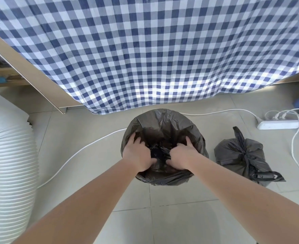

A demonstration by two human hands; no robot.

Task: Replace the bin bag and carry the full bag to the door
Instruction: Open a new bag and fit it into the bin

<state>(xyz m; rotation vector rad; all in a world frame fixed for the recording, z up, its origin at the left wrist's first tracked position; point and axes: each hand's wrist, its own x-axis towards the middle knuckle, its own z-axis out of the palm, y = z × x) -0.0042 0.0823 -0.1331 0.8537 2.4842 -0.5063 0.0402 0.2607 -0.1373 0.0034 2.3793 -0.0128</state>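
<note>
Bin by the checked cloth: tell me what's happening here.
A person has both hands inside the fresh black liner, left hand and right hand pressing it down. Its edge is already folded over the rim. The tied full bag sits on the floor to its right, not yet carried off.

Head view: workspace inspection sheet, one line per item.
Surface: tiled floor, pale.
Job's things: bin liner draped over the bin's rim; tied full bag on the floor to its right, apart.
Clutter: ribbed hose at left.
Grippers: left hand and right hand inside the liner, fingertips buried in folds; grip unclear.
Cables: white cable crosses the floor by the bin; power strip at right, several leads.
Surroundings: checked cloth hanging behind.
</note>
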